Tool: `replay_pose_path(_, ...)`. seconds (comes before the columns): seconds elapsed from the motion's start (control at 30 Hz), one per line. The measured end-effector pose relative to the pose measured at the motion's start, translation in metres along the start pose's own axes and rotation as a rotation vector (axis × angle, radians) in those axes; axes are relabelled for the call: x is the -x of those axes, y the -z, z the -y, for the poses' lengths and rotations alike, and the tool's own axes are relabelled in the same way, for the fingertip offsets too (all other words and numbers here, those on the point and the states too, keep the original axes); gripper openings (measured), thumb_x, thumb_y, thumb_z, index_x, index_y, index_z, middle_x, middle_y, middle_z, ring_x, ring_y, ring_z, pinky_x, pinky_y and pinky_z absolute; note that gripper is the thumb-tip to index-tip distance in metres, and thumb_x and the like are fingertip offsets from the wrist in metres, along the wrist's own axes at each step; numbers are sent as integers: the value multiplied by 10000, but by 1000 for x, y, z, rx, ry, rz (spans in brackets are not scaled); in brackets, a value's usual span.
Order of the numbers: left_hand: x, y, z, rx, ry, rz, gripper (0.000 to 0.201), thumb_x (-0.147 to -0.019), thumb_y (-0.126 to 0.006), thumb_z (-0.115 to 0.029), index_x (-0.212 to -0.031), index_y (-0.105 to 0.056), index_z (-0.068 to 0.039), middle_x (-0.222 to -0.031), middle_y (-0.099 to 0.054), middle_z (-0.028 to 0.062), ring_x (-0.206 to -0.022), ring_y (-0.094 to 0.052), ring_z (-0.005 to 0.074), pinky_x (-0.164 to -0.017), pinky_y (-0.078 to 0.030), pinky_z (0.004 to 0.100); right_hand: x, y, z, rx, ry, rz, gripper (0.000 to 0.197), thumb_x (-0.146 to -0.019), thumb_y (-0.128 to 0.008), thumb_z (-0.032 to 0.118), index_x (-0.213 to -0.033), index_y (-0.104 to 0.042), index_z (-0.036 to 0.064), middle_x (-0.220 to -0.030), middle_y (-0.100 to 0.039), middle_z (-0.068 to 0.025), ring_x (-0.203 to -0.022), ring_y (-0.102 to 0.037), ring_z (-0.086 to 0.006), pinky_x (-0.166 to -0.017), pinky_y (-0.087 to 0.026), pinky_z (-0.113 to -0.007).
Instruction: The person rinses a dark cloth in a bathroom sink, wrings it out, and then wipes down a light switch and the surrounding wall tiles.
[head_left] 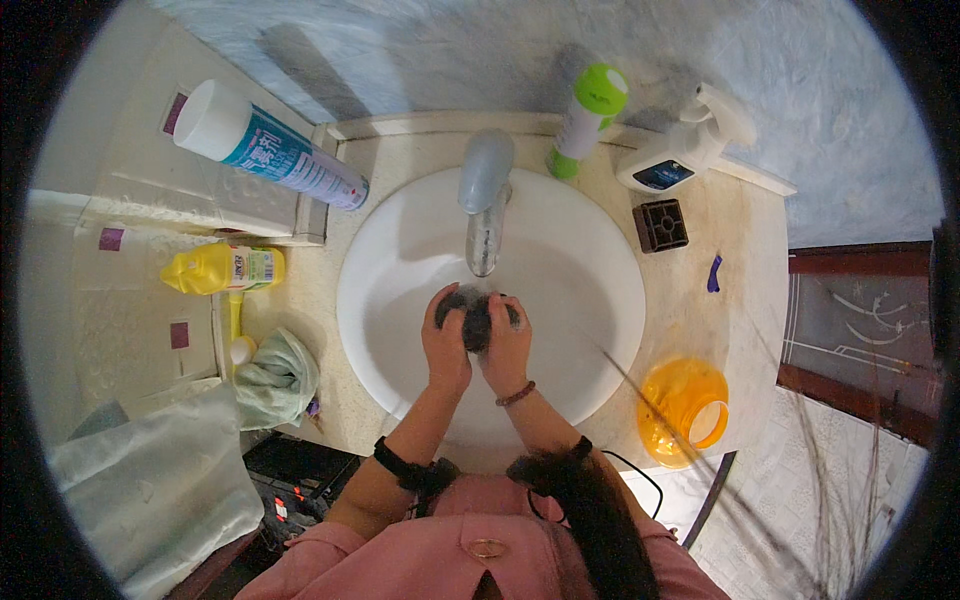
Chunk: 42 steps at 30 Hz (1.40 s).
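Both my hands meet over the white round sink basin (590,250), right under the metal faucet (485,200). Between them is a dark grey scrubbing pad (476,318), wet and crumpled. My left hand (446,340) wraps its left side and my right hand (508,345) presses its right side. A red bead bracelet is on my right wrist and a black band on my left. Water seems to run from the spout onto the pad.
On the beige counter (690,290) stand a green-capped bottle (588,118), a white spray bottle (680,150), a dark square block (660,225) and an orange jug (685,410). On the left are a tall white can (265,145), a yellow bottle (225,268) and a pale green cloth (275,378).
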<state>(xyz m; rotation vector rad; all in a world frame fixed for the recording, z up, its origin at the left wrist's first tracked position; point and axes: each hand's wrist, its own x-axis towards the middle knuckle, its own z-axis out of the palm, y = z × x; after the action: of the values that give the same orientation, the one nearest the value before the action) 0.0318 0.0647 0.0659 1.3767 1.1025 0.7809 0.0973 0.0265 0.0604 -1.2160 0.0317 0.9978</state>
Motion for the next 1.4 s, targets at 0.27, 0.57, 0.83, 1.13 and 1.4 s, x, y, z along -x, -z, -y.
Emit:
replay_pose_path(0.27, 6, -10, -10, -432, -264, -122, 281, -614, -542, -29, -893, -572, -47, -943, -516, 119, -905, -500, 282, -787, -424, 358, -42, 31, -60, -60, -73, 219, 175, -834, -485, 168, -900, -532, 13, -833, -565, -58, -752, -545, -141, -671, -455, -266)
replay_pose_path(0.57, 17, 3, -9, -632, -581, 148, 292, -551, -609, -35, -837, -558, -63, -920, -515, 149, -859, -506, 332, -738, -430, 411, -46, 38, -46, -552, -720, 657, 173, -821, -500, 217, -840, -534, 49, -801, -546, -39, -727, -532, -138, -647, -470, -277)
replay_pose_path(0.83, 33, 14, -34, -600, -780, 240, 338, -514, -648, -60, -844, -589, -101, -980, -507, 69, -945, -481, 309, -777, -430, 409, 3, 20, 13, -501, -697, 369, 194, -867, -456, 242, -904, -525, 64, -767, -530, -16, -697, -521, -122, -616, -459, -249)
replay_pose_path(1.13, 44, 22, -28, -589, -1038, 391, 226, -506, -600, -96, -731, -582, -80, -841, -555, 74, -803, -524, 260, -709, -438, 399, -4, 16, 18, -76, -827, 737, 324, -854, -426, 153, -1137, -473, 1, -605, -401, 41, -560, -401, -39, -534, -369, -163)
replay_pose_path(1.4, 41, 28, -17, -608, -1124, 577, 110, -517, -576, -147, -597, -512, -105, -713, -453, 25, -712, -447, 183, -623, -376, 319, -11, 19, -1, 327, -736, 929, 258, -822, -473, 202, -968, -581, 18, -798, -565, -45, -723, -518, -90, -643, -433, -184)
